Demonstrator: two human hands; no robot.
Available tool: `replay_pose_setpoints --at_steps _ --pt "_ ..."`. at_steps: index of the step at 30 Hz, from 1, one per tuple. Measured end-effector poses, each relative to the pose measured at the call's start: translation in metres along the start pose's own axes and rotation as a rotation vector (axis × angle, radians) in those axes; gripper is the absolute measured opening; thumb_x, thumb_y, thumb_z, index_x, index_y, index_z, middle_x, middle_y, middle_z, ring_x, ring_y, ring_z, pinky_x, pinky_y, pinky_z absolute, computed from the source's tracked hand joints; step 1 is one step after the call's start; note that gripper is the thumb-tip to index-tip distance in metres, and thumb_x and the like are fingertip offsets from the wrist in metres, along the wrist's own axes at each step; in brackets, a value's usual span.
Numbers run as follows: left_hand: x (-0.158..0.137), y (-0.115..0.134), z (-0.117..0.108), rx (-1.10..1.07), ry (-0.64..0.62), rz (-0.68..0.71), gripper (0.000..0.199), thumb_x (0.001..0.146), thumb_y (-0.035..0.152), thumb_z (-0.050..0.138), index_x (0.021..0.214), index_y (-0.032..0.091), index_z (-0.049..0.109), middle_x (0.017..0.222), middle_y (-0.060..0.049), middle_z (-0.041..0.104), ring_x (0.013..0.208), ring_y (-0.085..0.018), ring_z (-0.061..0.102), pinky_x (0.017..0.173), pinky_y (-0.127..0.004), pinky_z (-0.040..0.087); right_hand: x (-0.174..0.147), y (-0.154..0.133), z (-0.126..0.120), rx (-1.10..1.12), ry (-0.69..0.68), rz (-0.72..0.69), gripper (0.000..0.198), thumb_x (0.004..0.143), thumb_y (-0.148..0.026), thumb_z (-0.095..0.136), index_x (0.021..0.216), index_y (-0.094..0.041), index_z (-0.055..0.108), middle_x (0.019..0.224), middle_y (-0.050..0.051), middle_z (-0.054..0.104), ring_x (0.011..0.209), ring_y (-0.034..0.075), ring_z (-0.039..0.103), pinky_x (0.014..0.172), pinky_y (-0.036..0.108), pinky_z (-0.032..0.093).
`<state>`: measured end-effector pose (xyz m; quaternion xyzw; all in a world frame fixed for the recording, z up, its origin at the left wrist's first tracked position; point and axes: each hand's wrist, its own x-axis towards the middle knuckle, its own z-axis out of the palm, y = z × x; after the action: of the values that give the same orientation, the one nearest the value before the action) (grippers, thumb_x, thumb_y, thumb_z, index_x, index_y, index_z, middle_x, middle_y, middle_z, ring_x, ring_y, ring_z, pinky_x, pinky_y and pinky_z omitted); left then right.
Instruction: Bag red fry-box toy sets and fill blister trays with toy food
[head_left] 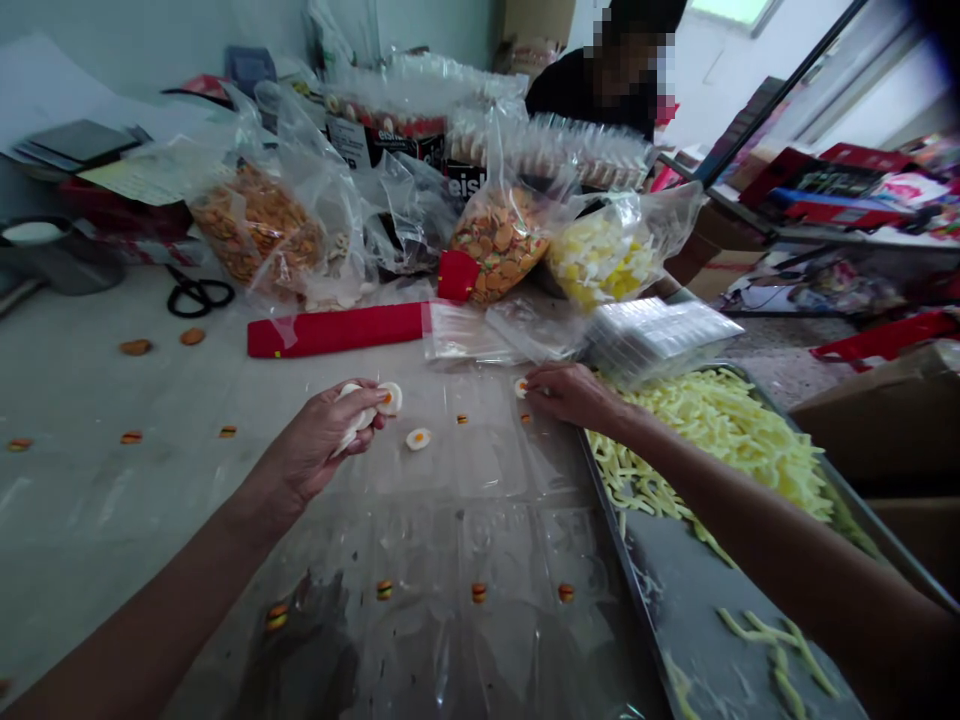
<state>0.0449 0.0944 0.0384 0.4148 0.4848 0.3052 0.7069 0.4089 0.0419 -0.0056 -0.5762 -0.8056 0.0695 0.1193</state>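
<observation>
My left hand [311, 435] is closed around several flat white toy fried eggs [390, 399] with orange yolks. Pinched in the fingertips of my right hand [568, 392] is one more fried egg piece [520, 388], low over the clear plastic trays. Between the hands, a single fried egg [418, 440] lies in a tray cell. Tiny burger pieces sit one to a compartment, such as the burger [478, 593] in the front row and another burger [462, 419] in the back row. The clear trays [499, 545] spread over the table in rows.
A metal tray [611, 525] of pale yellow fry-like strips [720, 430] stands under my right forearm. Behind are a red strip [337, 332], black scissors [199, 292], bags of brown pieces [259, 225] and a bag of yellow pieces [604, 250]. A person [592, 85] is at the back.
</observation>
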Motion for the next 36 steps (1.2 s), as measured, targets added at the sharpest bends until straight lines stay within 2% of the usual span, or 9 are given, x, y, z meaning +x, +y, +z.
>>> replay_pose_setpoints --at_steps 5,8,13,17,21,24,28,32,36 --pt "-0.018 -0.006 -0.02 -0.013 0.043 -0.038 0.028 0.071 0.031 0.08 0.087 0.016 0.062 0.076 -0.001 0.058 0.058 -0.006 0.049 0.042 -0.013 0.03 0.009 -0.023 -0.007 -0.157 0.005 0.101 0.011 0.088 -0.018 0.061 0.087 -0.019 0.072 0.089 0.005 0.073 0.083 0.02 0.067 0.069 0.026 0.041" --pt "-0.022 -0.01 -0.029 -0.065 0.058 -0.044 0.029 0.07 0.03 0.081 0.09 0.017 0.062 0.075 0.0 0.059 0.056 -0.006 0.049 0.041 -0.013 0.03 0.024 -0.062 -0.01 -0.138 0.086 0.172 0.01 0.089 -0.025 0.064 0.088 -0.02 0.073 0.089 0.004 0.072 0.078 0.018 0.065 0.066 0.026 0.039" --pt "-0.028 -0.013 -0.034 -0.14 -0.006 -0.071 0.023 0.077 0.032 0.075 0.087 0.017 0.061 0.071 -0.001 0.06 0.042 -0.001 0.036 0.04 -0.013 0.03 0.056 -0.148 0.022 -0.06 -0.104 -0.153 0.018 0.096 -0.021 0.056 0.101 -0.02 0.073 0.092 0.005 0.071 0.081 0.017 0.064 0.07 0.027 0.04" --pt "-0.039 -0.018 -0.04 -0.199 -0.014 -0.114 0.023 0.077 0.031 0.074 0.085 0.016 0.059 0.069 -0.001 0.06 0.039 0.0 0.033 0.038 -0.013 0.029 0.071 -0.176 0.046 -0.196 -0.219 -0.235 0.016 0.093 -0.018 0.057 0.088 -0.016 0.072 0.098 0.01 0.068 0.086 0.021 0.063 0.072 0.031 0.04" --pt "-0.042 -0.023 -0.05 -0.246 0.021 -0.153 0.024 0.076 0.029 0.074 0.088 0.017 0.058 0.069 -0.001 0.061 0.039 -0.001 0.034 0.037 -0.013 0.028 0.068 -0.177 0.049 -0.014 -0.191 -0.156 0.01 0.086 -0.012 0.06 0.087 -0.014 0.07 0.098 0.01 0.069 0.087 0.019 0.064 0.072 0.028 0.043" --pt "-0.031 -0.024 -0.049 -0.247 0.009 -0.123 0.024 0.074 0.028 0.074 0.087 0.017 0.058 0.07 -0.001 0.062 0.04 -0.002 0.037 0.039 -0.014 0.03 0.066 -0.161 0.047 0.428 -0.091 0.156 0.004 0.08 -0.019 0.069 0.082 -0.016 0.07 0.076 0.004 0.07 0.068 0.015 0.064 0.062 0.025 0.046" --pt "-0.01 -0.022 -0.035 -0.187 -0.055 -0.092 0.019 0.074 0.028 0.071 0.082 0.015 0.059 0.072 -0.005 0.065 0.04 -0.003 0.038 0.038 -0.016 0.027 0.069 -0.118 0.043 0.951 0.176 0.592 0.024 0.072 -0.037 0.076 0.076 -0.015 0.069 0.063 0.003 0.068 0.056 0.015 0.064 0.055 0.025 0.052" --pt "0.004 -0.022 -0.019 -0.136 -0.05 -0.101 0.025 0.072 0.029 0.073 0.092 0.015 0.064 0.076 -0.007 0.068 0.042 -0.003 0.04 0.041 -0.016 0.027 0.075 -0.084 0.045 0.978 0.203 0.705 0.03 0.059 -0.039 0.084 0.067 -0.016 0.066 0.058 0.004 0.067 0.052 0.015 0.062 0.052 0.027 0.052" --pt "0.009 -0.027 -0.015 -0.079 -0.078 -0.049 0.033 0.069 0.035 0.08 0.092 0.015 0.068 0.078 -0.006 0.069 0.047 -0.004 0.042 0.045 -0.018 0.028 0.078 -0.086 0.041 0.779 0.253 0.693 0.031 0.054 -0.033 0.088 0.063 -0.018 0.062 0.051 -0.002 0.059 0.047 0.012 0.054 0.044 0.022 0.04"
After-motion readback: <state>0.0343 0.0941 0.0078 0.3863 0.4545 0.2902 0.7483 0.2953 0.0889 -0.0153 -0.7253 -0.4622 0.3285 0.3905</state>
